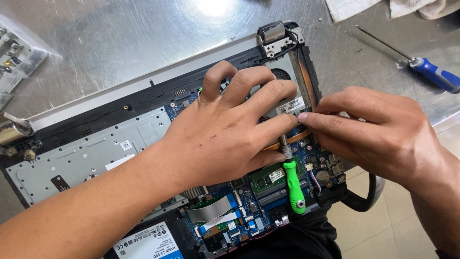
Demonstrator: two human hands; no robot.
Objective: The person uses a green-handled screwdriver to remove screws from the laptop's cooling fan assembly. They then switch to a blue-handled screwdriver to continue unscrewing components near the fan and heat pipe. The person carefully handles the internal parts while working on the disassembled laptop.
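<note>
An opened laptop (96, 153) lies bottom up on a metal table (120, 38), its circuit board and cooling fan (287, 76) exposed. My left hand (225, 129) is spread palm down over the fan area. The metal shaft of a green-handled screwdriver (293, 184) runs up between its thumb and index finger. My right hand (378, 134) comes in from the right. Its fingertips are pinched together beside the copper heat pipe (303, 72), touching my left index fingertip. Whatever sits between those fingertips is hidden.
A blue-handled screwdriver (433, 74) lies on the table at the right, and a white cloth (383, 7) at the top right. A clear tray of small parts (17, 60) sits at the far left. A black cable (369, 196) hangs off the table edge.
</note>
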